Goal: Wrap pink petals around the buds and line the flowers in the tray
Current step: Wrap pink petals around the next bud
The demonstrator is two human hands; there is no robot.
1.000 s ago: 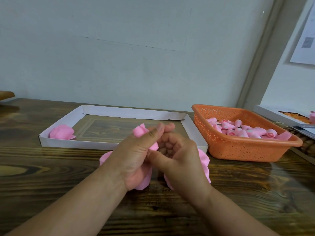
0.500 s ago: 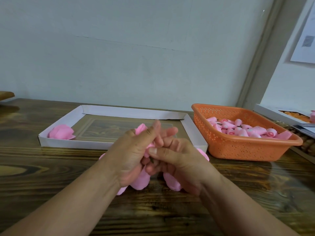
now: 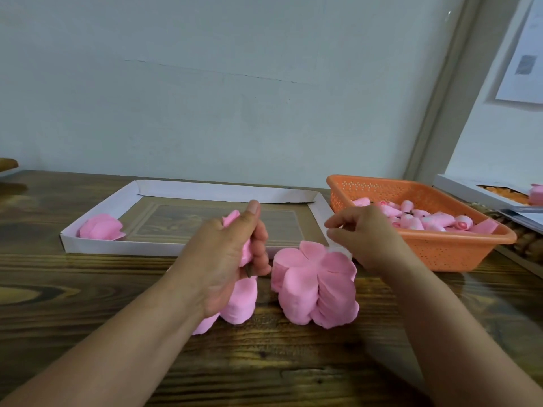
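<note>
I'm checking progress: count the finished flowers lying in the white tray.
1. A single pink flower lies in the near left corner of the white tray. The left hand hides part of the tray's near side, so another could be hidden there.

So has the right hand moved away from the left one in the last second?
Yes. The right hand has pulled off the flower in the left hand and gone right, toward the orange basket.

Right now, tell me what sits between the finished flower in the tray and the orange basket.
In the head view, the left hand gripping a half-wrapped flower sits between the finished flower and orange basket; the right hand hovers nearer the basket.
</note>
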